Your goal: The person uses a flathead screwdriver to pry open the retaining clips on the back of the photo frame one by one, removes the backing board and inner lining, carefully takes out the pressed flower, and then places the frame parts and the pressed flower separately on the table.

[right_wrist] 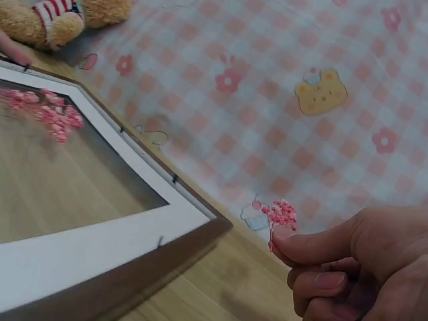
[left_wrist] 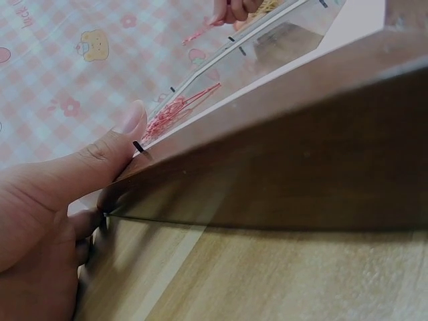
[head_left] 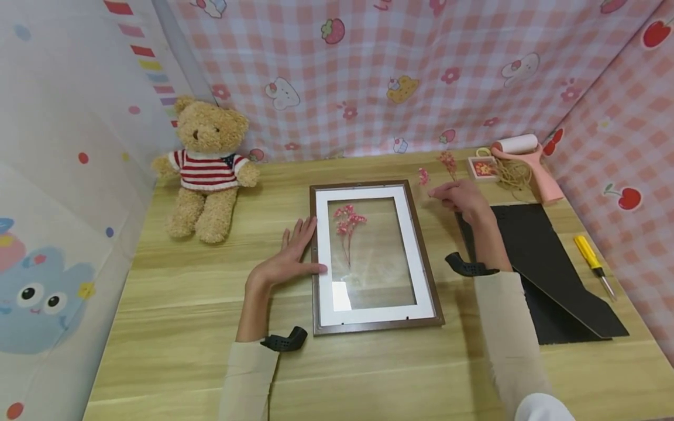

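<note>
A brown picture frame (head_left: 435,292) with a white mat lies on the table, a pink dried-flower sprig (head_left: 346,223) on its clear pane. Along the frame's left edge rests my left hand (head_left: 284,260), fingers extended against the side and thumb over the rim. Beyond the frame's upper right corner, my right hand (head_left: 463,199) pinches a small pink flower sprig (right_wrist: 281,215) between thumb and forefinger, its blossoms above the fingertips. Another reddish flower sprig (head_left: 447,161) shows just behind that hand, its stem partly hidden.
A teddy bear (head_left: 207,169) sits at the back left. At the back right are a small box (head_left: 482,168), twine (head_left: 513,173) and a pink-handled roller (head_left: 544,175). Black boards (head_left: 542,245) lie under the right forearm, with a yellow screwdriver (head_left: 590,252) beside them.
</note>
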Demonstrator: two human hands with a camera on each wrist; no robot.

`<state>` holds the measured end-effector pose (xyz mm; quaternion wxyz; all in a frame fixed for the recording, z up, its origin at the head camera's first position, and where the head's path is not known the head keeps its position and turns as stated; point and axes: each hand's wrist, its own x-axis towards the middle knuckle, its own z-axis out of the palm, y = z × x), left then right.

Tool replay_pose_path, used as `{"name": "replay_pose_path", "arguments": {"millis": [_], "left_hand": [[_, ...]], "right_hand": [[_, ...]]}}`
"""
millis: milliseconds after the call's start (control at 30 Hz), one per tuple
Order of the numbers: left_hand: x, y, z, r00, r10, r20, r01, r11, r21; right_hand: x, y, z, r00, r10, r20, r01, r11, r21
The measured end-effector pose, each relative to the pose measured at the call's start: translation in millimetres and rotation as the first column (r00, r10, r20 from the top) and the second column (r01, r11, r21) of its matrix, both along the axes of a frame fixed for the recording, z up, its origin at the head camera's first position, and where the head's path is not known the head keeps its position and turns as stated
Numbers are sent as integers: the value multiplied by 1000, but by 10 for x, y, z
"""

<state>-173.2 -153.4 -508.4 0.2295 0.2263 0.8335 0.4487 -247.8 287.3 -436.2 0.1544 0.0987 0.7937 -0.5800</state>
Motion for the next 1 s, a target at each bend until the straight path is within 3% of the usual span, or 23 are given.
{"name": "replay_pose_path", "arguments": {"millis": [200, 300, 567, 767, 1000], "left_hand": [[-37, -3, -51, 1000, 8, 19, -9, 1000, 8], [-37, -6, -51, 1000, 10, 22, -10, 1000, 8], [-28, -23, -94, 1000, 7, -1, -7, 1000, 4], [-28, -21, -124, 1000, 4, -13, -4, 1000, 6], [-35, -22, -134, 1000, 6, -10, -6, 1000, 9]], "right_hand": [[-112, 97, 112, 997, -58, 51, 62, 994, -86], [-187, 155, 92, 992, -108, 70, 114, 988, -100], [-478, 316, -216, 977, -201, 71, 200, 980, 23], [-584, 353, -251, 978, -201, 63, 192, 973, 128], [-647, 388, -294, 976, -214, 32, 205, 963, 177]]}}
